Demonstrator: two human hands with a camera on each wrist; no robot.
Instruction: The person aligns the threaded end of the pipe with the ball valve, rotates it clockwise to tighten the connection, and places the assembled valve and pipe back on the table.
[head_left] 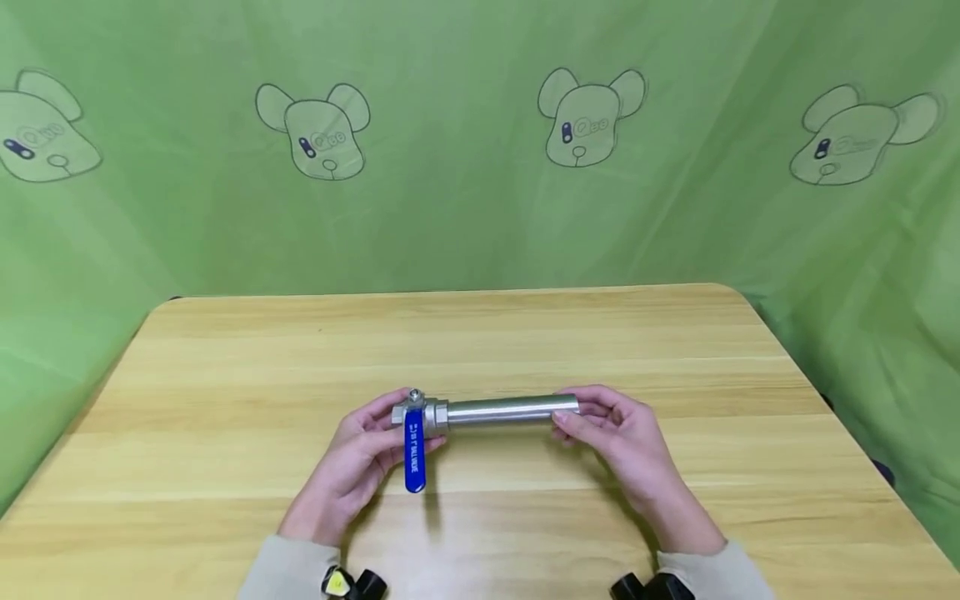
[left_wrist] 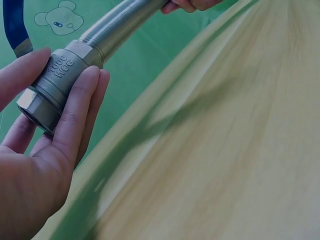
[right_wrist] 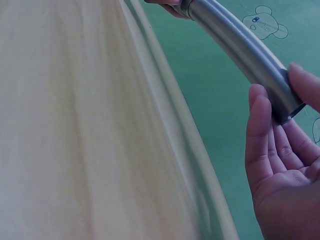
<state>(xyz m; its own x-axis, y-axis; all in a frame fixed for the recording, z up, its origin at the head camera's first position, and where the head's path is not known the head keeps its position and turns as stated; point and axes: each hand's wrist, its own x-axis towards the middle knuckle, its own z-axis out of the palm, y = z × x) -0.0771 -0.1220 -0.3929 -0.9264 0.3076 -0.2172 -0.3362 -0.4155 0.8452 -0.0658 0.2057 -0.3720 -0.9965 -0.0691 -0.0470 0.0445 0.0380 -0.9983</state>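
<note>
A steel ball valve [head_left: 434,417] with a blue lever handle [head_left: 415,451] is joined to a straight metal pipe [head_left: 510,409]. My left hand [head_left: 360,457] grips the valve body, thumb on one side and fingers on the other; raised lettering [left_wrist: 61,66] shows on the body in the left wrist view. At the pipe's far end, my right hand [head_left: 621,432] pinches it between thumb and fingers. Both hands hold the piece roughly level above the wooden table [head_left: 525,525]. The lever points toward me, across the pipe. In the right wrist view the pipe's end rim [right_wrist: 292,114] faces the palm.
Behind the table hangs a green curtain [head_left: 450,217] printed with bear-head outlines. It also runs down both sides. The table's far edge [head_left: 450,292] is rounded at the corners. Black wrist devices [head_left: 652,587] sit at both light sleeves.
</note>
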